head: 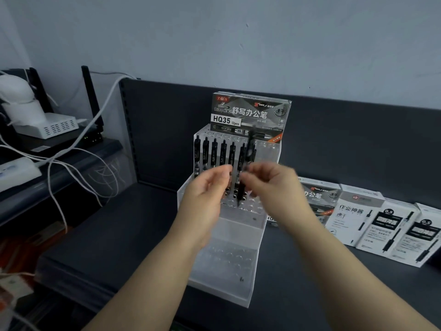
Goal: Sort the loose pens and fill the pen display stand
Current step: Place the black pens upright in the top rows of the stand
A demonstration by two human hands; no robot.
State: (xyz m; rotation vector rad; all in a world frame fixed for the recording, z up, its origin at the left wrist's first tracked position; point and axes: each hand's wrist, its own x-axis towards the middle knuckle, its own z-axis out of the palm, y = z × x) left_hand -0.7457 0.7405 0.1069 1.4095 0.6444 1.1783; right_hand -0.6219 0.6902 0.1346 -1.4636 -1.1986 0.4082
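A clear pen stand (238, 235) sits on a dark shelf (107, 247), with a row of pen boxes (358, 211) lying to its right.

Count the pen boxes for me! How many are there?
5. One grey box stands behind the display stand. A second grey box lies to its right, partly behind the right arm. Three white boxes lie further right; more may be hidden past the frame edge.
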